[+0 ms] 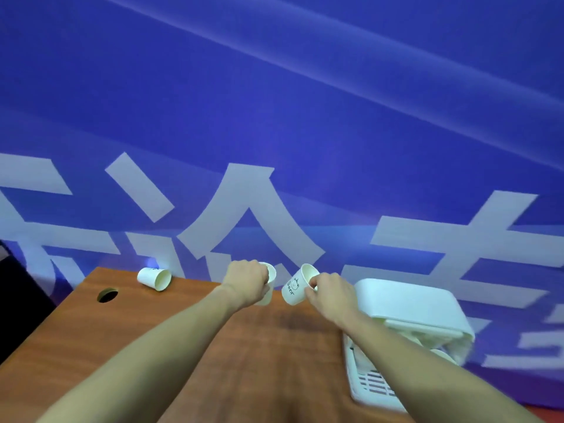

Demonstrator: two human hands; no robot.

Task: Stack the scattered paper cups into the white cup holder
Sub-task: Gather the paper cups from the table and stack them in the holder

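My left hand (pixel 245 280) grips a white paper cup (pixel 270 285) near the far edge of the wooden table; the hand hides most of that cup. Just to its right, my right hand (pixel 328 290) pinches the rim of a second paper cup (pixel 294 285) with a printed bear mark, tilted with its mouth up and to the right. A third paper cup (pixel 154 278) lies on its side at the far left of the table. The white cup holder (pixel 409 303) stands at the table's right edge, with cups partly visible inside under its lid.
The wooden table (pixel 152 346) has a round cable hole (pixel 107 294) near its far left corner. A blue banner with large white characters (pixel 274 148) hangs right behind the table. A dark object (pixel 18 288) stands off the table's left side.
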